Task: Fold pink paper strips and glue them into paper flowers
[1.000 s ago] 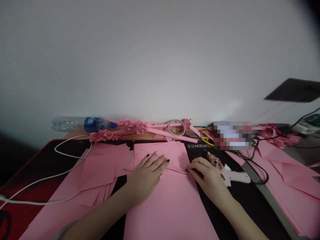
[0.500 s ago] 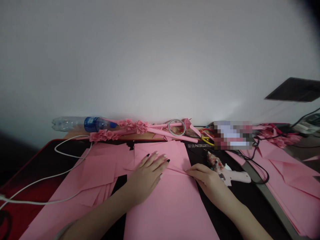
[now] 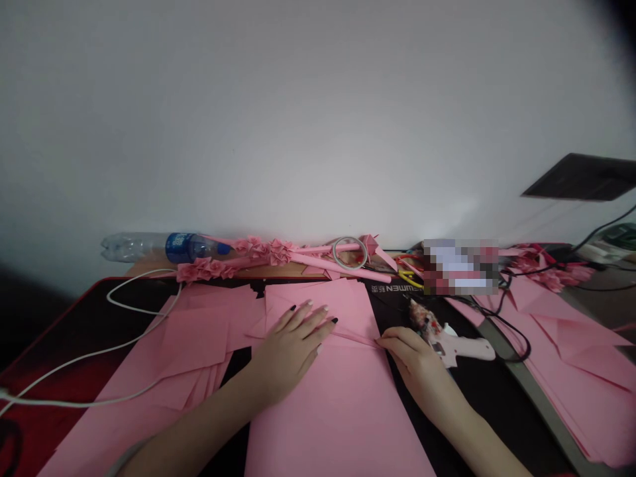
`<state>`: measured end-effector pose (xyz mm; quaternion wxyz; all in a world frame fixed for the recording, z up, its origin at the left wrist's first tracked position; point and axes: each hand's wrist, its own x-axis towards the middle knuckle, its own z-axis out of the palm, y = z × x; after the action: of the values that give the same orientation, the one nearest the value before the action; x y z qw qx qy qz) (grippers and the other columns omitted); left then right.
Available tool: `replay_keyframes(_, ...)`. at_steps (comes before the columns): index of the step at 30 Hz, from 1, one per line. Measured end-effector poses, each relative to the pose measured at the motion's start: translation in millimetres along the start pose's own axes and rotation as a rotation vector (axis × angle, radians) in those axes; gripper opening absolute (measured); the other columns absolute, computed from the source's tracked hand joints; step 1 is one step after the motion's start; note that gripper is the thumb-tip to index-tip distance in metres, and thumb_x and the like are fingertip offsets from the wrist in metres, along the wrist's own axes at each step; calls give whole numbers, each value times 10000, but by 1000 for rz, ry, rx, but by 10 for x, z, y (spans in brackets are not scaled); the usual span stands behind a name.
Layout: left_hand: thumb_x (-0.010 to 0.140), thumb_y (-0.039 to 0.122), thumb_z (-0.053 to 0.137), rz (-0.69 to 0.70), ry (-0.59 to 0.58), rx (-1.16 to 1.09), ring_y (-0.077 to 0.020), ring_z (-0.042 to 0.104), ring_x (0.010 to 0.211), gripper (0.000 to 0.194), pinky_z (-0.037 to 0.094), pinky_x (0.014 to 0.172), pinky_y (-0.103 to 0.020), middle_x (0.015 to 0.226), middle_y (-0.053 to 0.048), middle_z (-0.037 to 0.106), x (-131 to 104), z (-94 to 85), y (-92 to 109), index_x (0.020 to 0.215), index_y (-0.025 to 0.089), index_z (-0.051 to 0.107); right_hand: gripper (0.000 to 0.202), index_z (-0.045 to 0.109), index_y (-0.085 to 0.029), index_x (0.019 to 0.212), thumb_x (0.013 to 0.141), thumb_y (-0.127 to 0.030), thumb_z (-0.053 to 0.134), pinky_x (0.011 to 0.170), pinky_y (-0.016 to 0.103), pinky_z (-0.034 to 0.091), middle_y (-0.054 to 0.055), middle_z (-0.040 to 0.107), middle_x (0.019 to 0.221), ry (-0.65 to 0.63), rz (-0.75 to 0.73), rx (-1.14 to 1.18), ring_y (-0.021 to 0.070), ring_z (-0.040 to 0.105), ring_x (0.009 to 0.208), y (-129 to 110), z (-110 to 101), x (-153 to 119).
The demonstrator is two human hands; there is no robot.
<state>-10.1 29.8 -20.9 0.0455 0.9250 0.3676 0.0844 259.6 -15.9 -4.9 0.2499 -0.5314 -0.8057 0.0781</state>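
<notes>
A pink sheet of paper [image 3: 328, 411] lies in front of me, with smaller folded pink paper [image 3: 348, 305] on its far part. My left hand [image 3: 288, 351] rests flat on the folded paper, fingers stretched out and pressing near a slanting crease. At the right end of that crease my right hand [image 3: 415, 364] has its thumb and fingertips pinched together on the paper's edge. Its other fingers are curled and partly hidden. Just right of this hand lies a pale pink glue gun [image 3: 467, 348] with a soiled tip.
Pink paper squares [image 3: 193, 341] lie at left, crossed by a white cable [image 3: 124, 344]. A plastic bottle [image 3: 134, 247], paper flowers [image 3: 278, 252] and a ring of tape [image 3: 349, 267] sit along the wall. More pink sheets [image 3: 571, 384] are at right, beside a black cable [image 3: 524, 338].
My right fingertips have slid slightly right, to the outer end of the crease. My left hand stays flat in place.
</notes>
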Motion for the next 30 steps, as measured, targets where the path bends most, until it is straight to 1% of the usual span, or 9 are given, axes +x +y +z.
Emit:
replay_keyframes(5,926,146,360,-14,-21,-3,-238,193,1426,569,195,1140,-434,1543,42,292,12,-31,13,1464,311,279,206,626,-186,905,882,-71,456,770,289,529,69,643,930,3,49,118,183,635,874,35,-78,29)
replay_keyframes(10,923,148,365,-7,-38,5,-241,188,1428,570,195,1141,-438,1545,44,286,17,-53,20,1464,304,280,179,641,-185,865,862,-77,499,765,287,505,66,616,934,-62,88,158,175,618,861,-19,-108,89)
replay_keyframes(15,919,148,370,-5,-26,7,-245,202,1424,569,196,1143,-444,1542,39,293,18,-36,12,1461,302,286,183,604,-182,771,841,-48,500,711,267,481,41,606,864,-138,129,215,155,605,792,-41,-135,170)
replay_keyframes(20,919,143,384,-6,15,4,-253,207,1420,562,221,1140,-447,1531,33,321,10,-23,22,1448,318,313,217,556,-181,735,817,4,477,696,264,469,32,578,864,-210,123,176,144,579,772,-70,-161,241)
replay_keyframes(24,935,200,422,-4,26,-15,-298,174,1423,518,234,1131,-494,1534,20,306,-3,-34,49,1424,356,352,236,529,-185,711,855,-21,441,693,284,491,39,568,851,-229,109,92,151,576,752,-111,-139,247)
replay_keyframes(26,949,265,432,1,26,-29,-323,140,1427,486,234,1125,-520,1541,14,289,-9,-39,59,1420,358,360,228,567,-185,767,876,-44,426,720,302,515,54,597,889,-210,91,56,165,595,788,-116,-113,219)
replay_keyframes(28,959,300,424,5,26,-36,-329,118,1429,470,227,1126,-532,1540,14,292,-13,-39,64,1421,354,363,254,627,-182,931,884,-50,414,805,336,533,83,639,1003,-154,51,16,188,616,904,-109,-73,168)
replay_keyframes(30,965,298,411,6,26,-37,-324,105,1432,462,220,1130,-530,1541,24,293,-14,-33,67,1422,354,364,371,630,-176,1116,878,-23,390,888,365,528,105,645,1151,-100,-12,-37,202,606,1016,-101,-21,105)
